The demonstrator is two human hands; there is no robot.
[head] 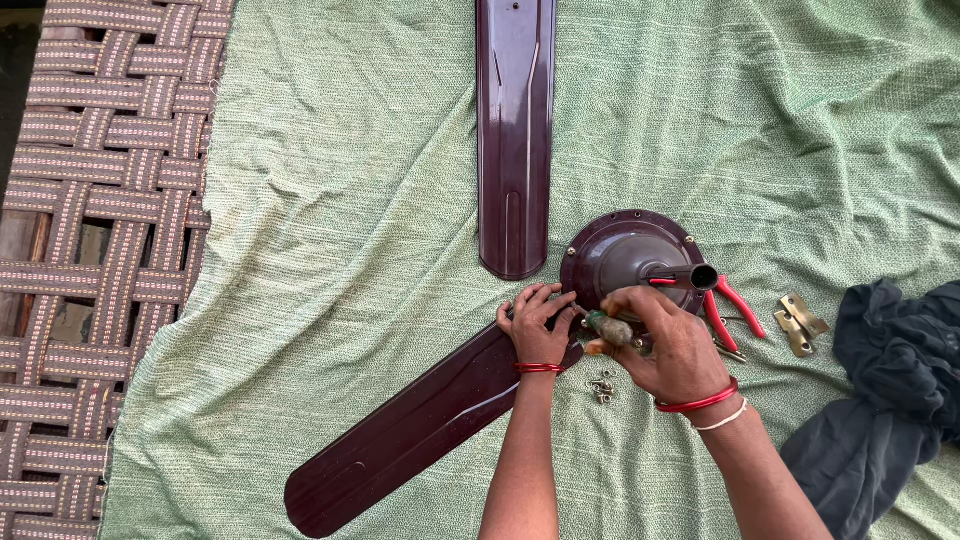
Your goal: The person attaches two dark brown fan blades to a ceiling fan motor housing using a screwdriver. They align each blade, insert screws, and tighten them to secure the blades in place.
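A person's two bare hands work on a dark maroon ceiling fan lying on a green cloth [330, 180]. The left hand [535, 325] presses fingers down on the inner end of the lower blade [420, 425], where it meets the round motor hub [625, 255]. The right hand [670, 345] is closed around a screwdriver [608, 328] (green and amber handle), its tip hidden at the hub's edge. A second blade [514, 130] lies apart, running to the top edge. Small screws [601, 386] sit just below the hands. Red pliers [728, 310] and brass brackets [800, 322] lie right of the hub, near a dark cloth [890, 390]. Open green cloth spreads left; woven webbing [100, 250] borders it.
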